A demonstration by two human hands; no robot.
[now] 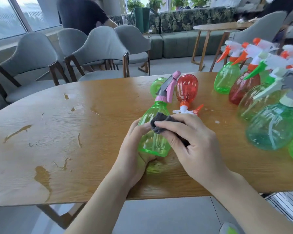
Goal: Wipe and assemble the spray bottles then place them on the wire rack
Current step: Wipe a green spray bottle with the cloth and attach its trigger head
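Note:
A green spray bottle point(152, 144) with a pink and grey trigger head sits tilted at the table's middle. My left hand point(134, 149) grips its lower body from the left. My right hand point(189, 141) presses a dark grey cloth point(159, 122) against the bottle's upper side. Behind it a red bottle point(187, 88) lies on its side with a white and orange sprayer, and a second green bottle point(156, 85) lies behind the pink head. Several assembled bottles point(274, 125) stand in a group at the right. A wire rack point(284, 205) shows below the table's right edge.
The wooden table point(57, 141) has wet streaks and small puddles across its left half. Grey chairs point(98, 48) stand behind it, and a person in dark clothes is beyond them. A second wooden table point(218, 27) and a green sofa are at the back.

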